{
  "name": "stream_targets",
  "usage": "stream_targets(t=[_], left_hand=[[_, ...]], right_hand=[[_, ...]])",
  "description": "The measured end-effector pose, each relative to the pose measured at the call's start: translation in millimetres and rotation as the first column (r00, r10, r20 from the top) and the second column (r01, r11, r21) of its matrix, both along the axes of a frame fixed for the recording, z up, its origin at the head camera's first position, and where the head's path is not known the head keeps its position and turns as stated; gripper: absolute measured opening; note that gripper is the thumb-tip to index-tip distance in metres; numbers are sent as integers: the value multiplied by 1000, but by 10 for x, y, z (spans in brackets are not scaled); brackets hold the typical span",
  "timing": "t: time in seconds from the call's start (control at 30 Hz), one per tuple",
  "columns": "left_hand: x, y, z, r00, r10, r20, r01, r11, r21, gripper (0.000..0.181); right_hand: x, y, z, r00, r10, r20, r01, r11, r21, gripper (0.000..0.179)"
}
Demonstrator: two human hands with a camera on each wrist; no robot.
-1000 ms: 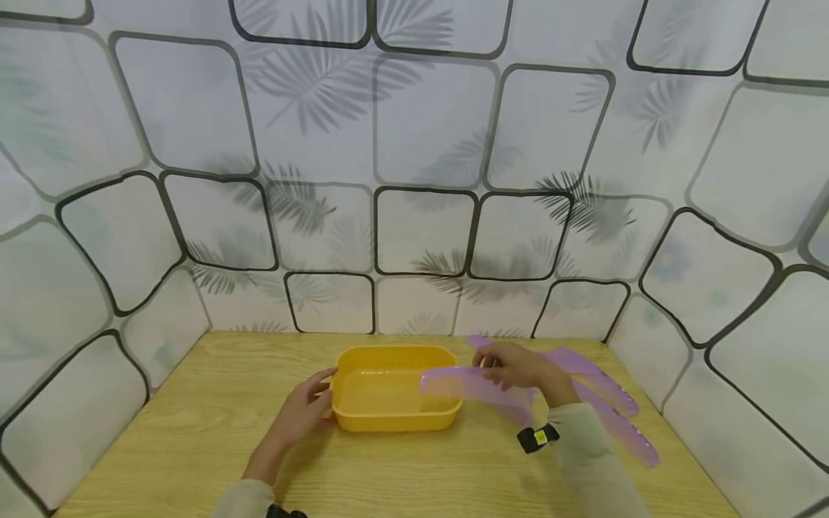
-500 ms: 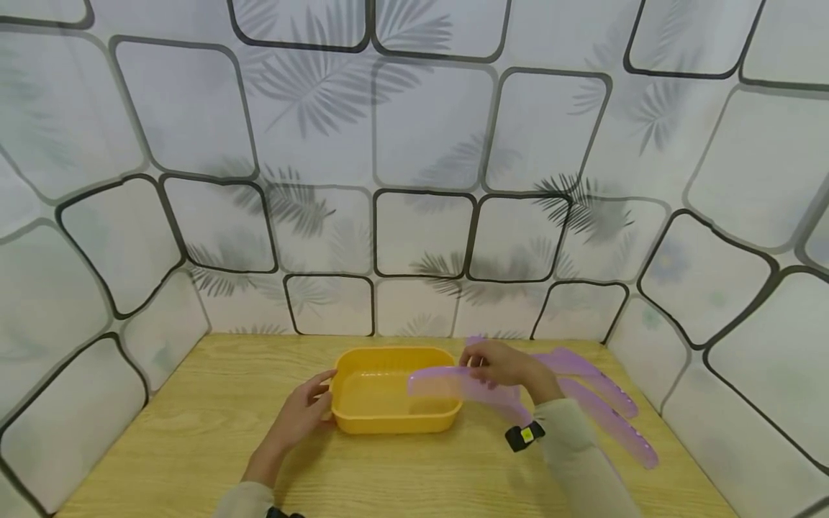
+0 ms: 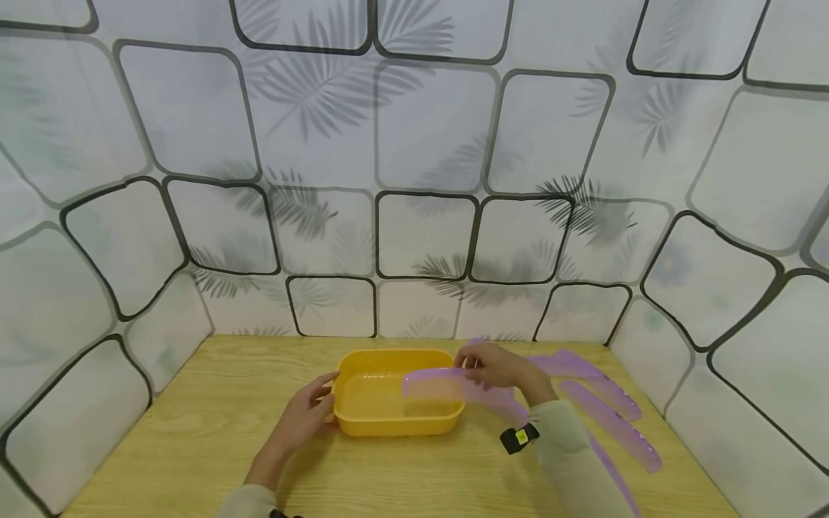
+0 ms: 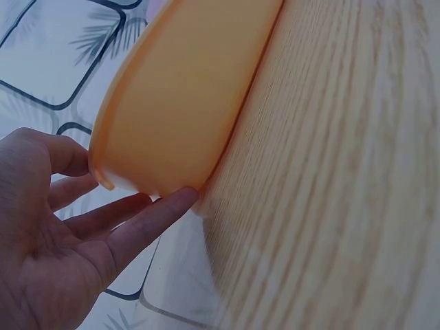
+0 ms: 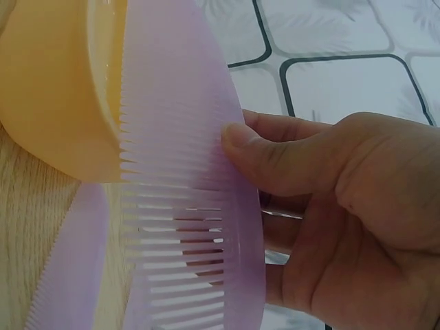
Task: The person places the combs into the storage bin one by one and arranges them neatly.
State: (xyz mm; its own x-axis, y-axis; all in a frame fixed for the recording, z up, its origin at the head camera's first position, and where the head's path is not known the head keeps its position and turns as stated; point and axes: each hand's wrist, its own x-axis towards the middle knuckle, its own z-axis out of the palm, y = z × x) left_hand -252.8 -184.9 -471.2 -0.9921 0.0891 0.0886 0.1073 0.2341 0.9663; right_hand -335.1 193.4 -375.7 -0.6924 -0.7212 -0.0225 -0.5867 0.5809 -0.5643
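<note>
In the head view my right hand [image 3: 495, 367] pinches a translucent purple comb [image 3: 427, 385] by its thick spine. The comb's far end overlaps the right part of a yellow plastic tray [image 3: 395, 430]. Up close, the right wrist view has the thumb pressed on the comb [image 5: 179, 96] near the spine, with its teeth pointing left towards the tray [image 5: 41, 89]. My left hand [image 3: 307, 410] touches the tray's left end, fingers spread. The left wrist view has those fingertips against the orange-yellow end wall [image 4: 172, 103], one low near the table.
More purple combs lie to the right on the wooden table [image 3: 227, 403]: one comb [image 3: 615, 424], another comb [image 3: 589, 370] behind it, and others partly hidden by the right hand and sleeve. A patterned wall covering [image 3: 421, 237] encloses the table's back and sides.
My right hand has moved left with the comb, bringing its far end further over the tray. The left hand stays at the tray's left end.
</note>
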Motion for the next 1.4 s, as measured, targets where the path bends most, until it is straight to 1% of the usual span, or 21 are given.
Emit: stream_targets(t=[0.27, 0.4, 0.47, 0.63, 0.73, 0.9, 1.13, 1.27, 1.4], left_hand=[[18, 0, -7, 1000, 0, 5, 0, 1000, -1, 48], [9, -7, -1, 1000, -11, -2, 11, 1000, -15, 48], [1, -19, 10, 1000, -5, -12, 5, 1000, -24, 47], [-12, -38, 10, 999, -4, -34, 3, 999, -46, 47], [-14, -43, 0, 999, -25, -33, 24, 999, -41, 48], [-17, -38, -20, 999, -32, -16, 32, 999, -33, 49], [-28, -44, -14, 999, -46, -5, 46, 998, -47, 48], [-35, -43, -20, 999, -34, 3, 34, 999, -26, 48], [-48, -46, -26, 999, -37, -7, 37, 999, -7, 49]], right_hand=[[-17, -58, -25, 999, 25, -40, -25, 1000, 2, 17], [-20, -105, -10, 999, 5, -48, -4, 1000, 10, 18], [-25, -152, 9, 999, -1, -50, 1, 1000, 9, 18], [-43, -258, 22, 999, -26, -41, 27, 999, 26, 18], [-55, -313, 34, 999, -37, -36, 39, 998, 41, 18], [-57, -399, 34, 999, -24, -40, 25, 999, 25, 17], [-85, -556, 7, 999, -42, 25, 42, 999, -4, 18], [-92, -647, -13, 1000, -24, 8, 24, 1000, -12, 17], [-98, -737, -48, 1000, -6, -12, 6, 1000, -5, 17]])
